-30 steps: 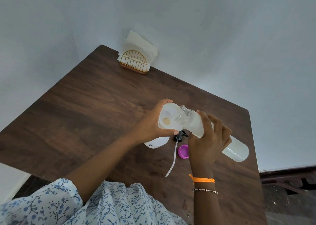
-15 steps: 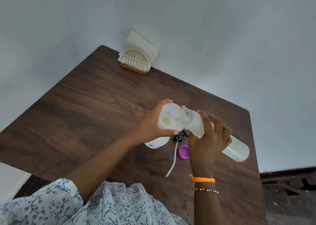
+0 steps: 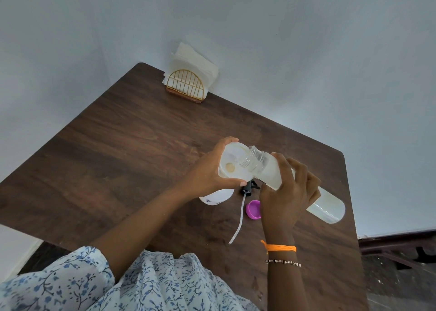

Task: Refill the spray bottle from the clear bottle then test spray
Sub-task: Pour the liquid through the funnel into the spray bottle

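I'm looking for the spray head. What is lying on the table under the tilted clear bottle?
Under the clear bottle lie the black spray head with its white tube and a purple cap. The right hand covers part of both.

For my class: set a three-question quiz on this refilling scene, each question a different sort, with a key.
1. True or false: the purple cap is screwed onto the clear bottle.
2. Which hand tilts the clear bottle over the funnel? A) left hand B) right hand C) neither
3. Fill in: the black spray head with its white tube lies on the ____.

Key:
1. False; it lies on the table.
2. B; the right hand tilts it, the left hand steadies the funnel on the spray bottle.
3. table
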The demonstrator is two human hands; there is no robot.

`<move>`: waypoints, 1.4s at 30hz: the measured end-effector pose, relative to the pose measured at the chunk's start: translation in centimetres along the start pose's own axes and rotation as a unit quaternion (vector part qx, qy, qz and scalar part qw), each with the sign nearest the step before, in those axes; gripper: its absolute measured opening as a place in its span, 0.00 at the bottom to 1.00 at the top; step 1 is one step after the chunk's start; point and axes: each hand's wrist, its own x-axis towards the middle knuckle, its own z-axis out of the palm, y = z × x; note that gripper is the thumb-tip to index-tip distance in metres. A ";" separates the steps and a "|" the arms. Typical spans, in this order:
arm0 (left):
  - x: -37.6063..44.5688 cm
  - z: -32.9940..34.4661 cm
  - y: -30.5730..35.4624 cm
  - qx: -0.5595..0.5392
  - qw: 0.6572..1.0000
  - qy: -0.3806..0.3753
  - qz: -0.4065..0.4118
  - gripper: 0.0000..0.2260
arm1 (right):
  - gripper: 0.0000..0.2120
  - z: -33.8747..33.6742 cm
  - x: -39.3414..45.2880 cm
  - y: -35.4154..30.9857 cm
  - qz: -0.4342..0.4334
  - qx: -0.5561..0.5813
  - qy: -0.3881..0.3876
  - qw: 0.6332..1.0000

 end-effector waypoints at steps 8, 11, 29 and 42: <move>0.1 0.0 -0.1 -0.004 1.000 0.000 0.004 0.39 | 0.28 0.1 0.1 0.1 0.003 -0.005 0.004 1.000; 0.1 0.0 -0.2 -0.002 1.000 0.000 0.005 0.39 | 0.28 0.1 0.0 0.1 0.004 -0.006 0.004 1.000; 0.1 0.1 -0.3 0.002 1.000 0.001 0.005 0.39 | 0.28 0.1 0.0 0.2 0.003 -0.010 0.009 1.000; 0.1 0.0 -0.3 -0.001 1.000 -0.001 0.002 0.39 | 0.28 0.3 0.1 0.3 0.005 -0.015 0.006 1.000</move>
